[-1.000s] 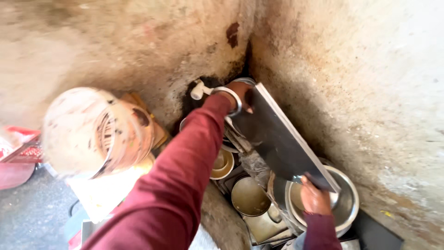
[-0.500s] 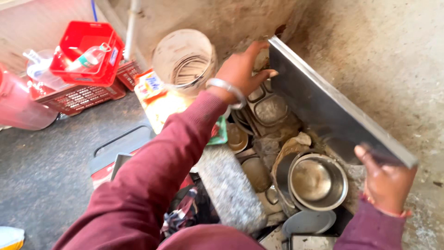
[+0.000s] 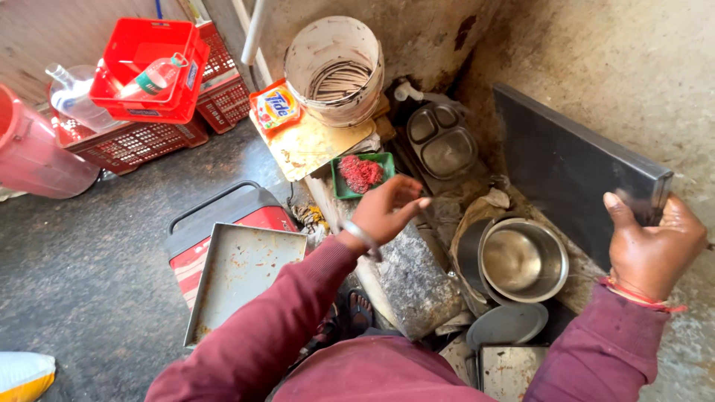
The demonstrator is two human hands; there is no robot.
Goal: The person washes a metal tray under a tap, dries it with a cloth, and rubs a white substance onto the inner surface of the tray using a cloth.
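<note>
My right hand (image 3: pixel 652 242) grips the near end of a long dark flat metal tray (image 3: pixel 566 164) that stands on edge against the right wall. My left hand (image 3: pixel 387 208) hovers free above the washing corner, fingers loosely curled, holding nothing. It is just below a green tray of red scrubbers (image 3: pixel 362 174). Under my hands lie a steel pot (image 3: pixel 523 259), a compartment steel plate (image 3: pixel 439 141) and a grey stone slab (image 3: pixel 417 279).
A dirty white bucket (image 3: pixel 335 71) lies tilted at the back near a tap (image 3: pixel 408 91). A detergent packet (image 3: pixel 275 106) rests on a board. Red crates (image 3: pixel 149 74) stand at the left, a pink tub (image 3: pixel 30 156) beside them. A flat metal tray (image 3: pixel 242 272) covers a red box.
My left hand has let go of the dark tray's far end and drawn back toward me. The view has tilted down, and the tray leans against the right wall.
</note>
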